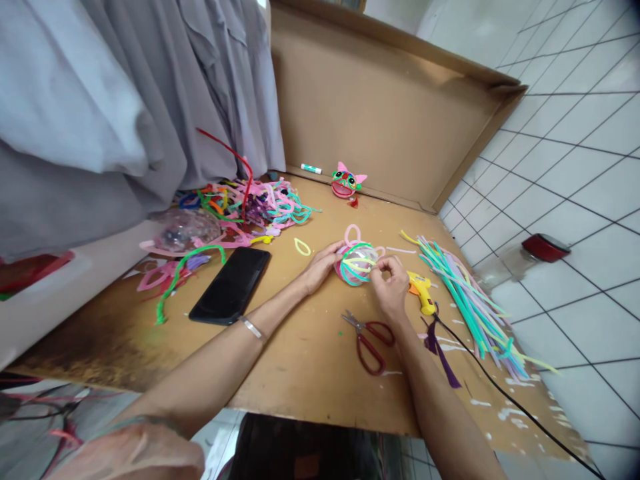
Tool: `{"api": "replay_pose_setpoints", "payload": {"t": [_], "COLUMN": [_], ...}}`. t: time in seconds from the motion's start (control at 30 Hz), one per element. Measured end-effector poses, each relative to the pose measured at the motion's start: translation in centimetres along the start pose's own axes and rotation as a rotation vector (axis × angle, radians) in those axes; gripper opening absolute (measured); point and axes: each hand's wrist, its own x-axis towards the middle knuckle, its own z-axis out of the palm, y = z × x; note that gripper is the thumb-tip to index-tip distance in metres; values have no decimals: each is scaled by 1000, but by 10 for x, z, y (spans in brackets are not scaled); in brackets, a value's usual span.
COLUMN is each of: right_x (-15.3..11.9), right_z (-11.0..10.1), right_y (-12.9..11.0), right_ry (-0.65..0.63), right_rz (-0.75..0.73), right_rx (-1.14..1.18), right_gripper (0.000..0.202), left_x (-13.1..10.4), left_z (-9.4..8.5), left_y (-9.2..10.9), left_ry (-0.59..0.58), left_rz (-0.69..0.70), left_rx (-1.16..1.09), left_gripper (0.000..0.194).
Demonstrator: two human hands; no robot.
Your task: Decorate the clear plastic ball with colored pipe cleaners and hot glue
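Near the middle of the table sits a round clear craft piece [358,263] wrapped with teal, green, yellow and pink fuzzy stems, with a pink loop on top. My left hand [321,268] holds its left side, fingers closed against it. On the right side, my right hand [390,279] pinches a pale yellow stem at the front of the piece. Red-handled scissors [371,339] lie open below the hands. A yellow glue gun [423,292] rests just right of my right hand. A yellow loop [302,247] lies left of the piece.
A black phone [230,285] lies left of my left forearm. Tangled colored stems [270,201] fill the back left, and a bundle of straight stems [465,300] lies right. A cat-eared craft face [345,183] and a marker [311,169] stand near the cardboard wall [370,113].
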Motion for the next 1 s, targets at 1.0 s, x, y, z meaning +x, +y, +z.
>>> {"api": "replay_pose_setpoints", "payload": {"t": [1.0], "right_x": [-2], "right_z": [1], "right_y": [-2], "right_ry": [28], "right_rz": [44], "right_rx": [-17], "right_gripper": [12], "left_x": [-7], "left_z": [0], "left_y": [5], "left_ry": [-2], "left_rz": [9], "left_rx": [83], "left_gripper": [69]}}
